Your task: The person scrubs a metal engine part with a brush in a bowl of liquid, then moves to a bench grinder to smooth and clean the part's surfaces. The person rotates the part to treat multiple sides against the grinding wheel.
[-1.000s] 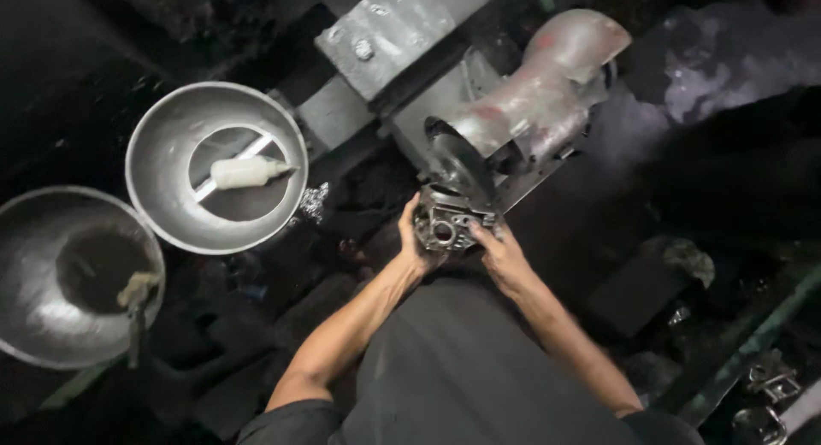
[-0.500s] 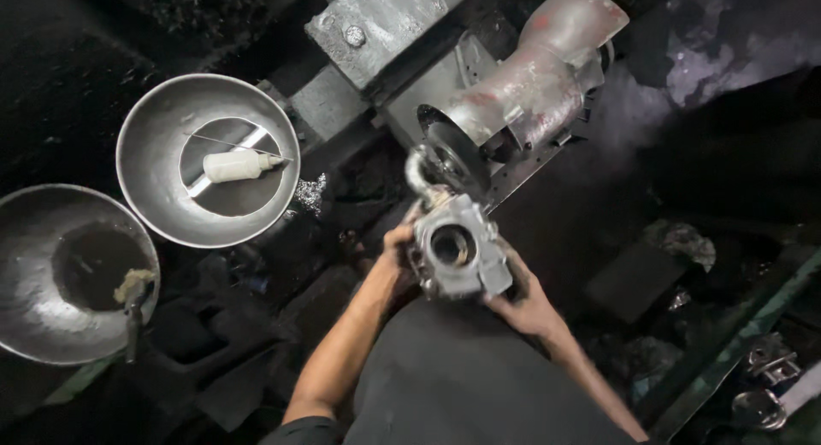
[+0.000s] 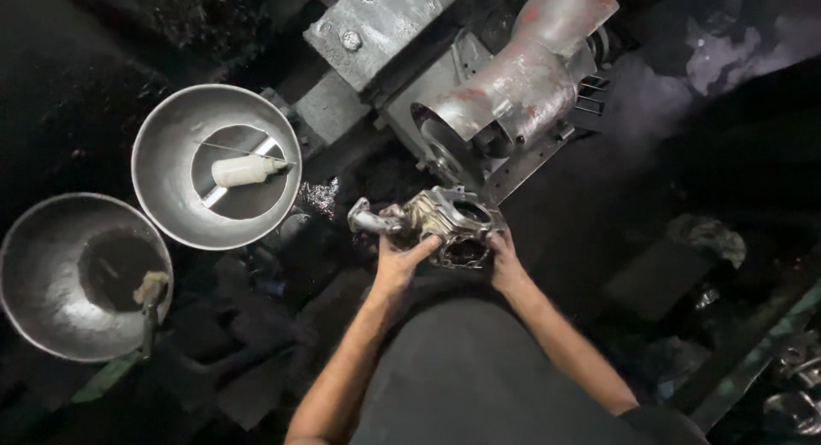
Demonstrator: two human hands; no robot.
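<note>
A grey cast-metal housing [image 3: 445, 227] with a round bore and a curved arm on its left is held just below the wheel of a bench grinding machine [image 3: 513, 94]. My left hand [image 3: 398, 265] grips the housing from below and the left, thumb across its face. On the part's right edge sits my right hand [image 3: 505, 261], fingers wrapped around it. The housing is a short way clear of the grinder's wheel [image 3: 440, 146].
A steel bowl [image 3: 167, 197] at the left holds a small white bottle [image 3: 244, 171]. A second steel bowl [image 3: 43, 282] at the far left holds dark residue and a brush [image 3: 150, 295]. Dark greasy blocks and metal parts crowd the floor all round.
Both hands drew the housing back from the grinder wheel and turned it, so its face and curved arm now show differently. The view shifted slightly.
</note>
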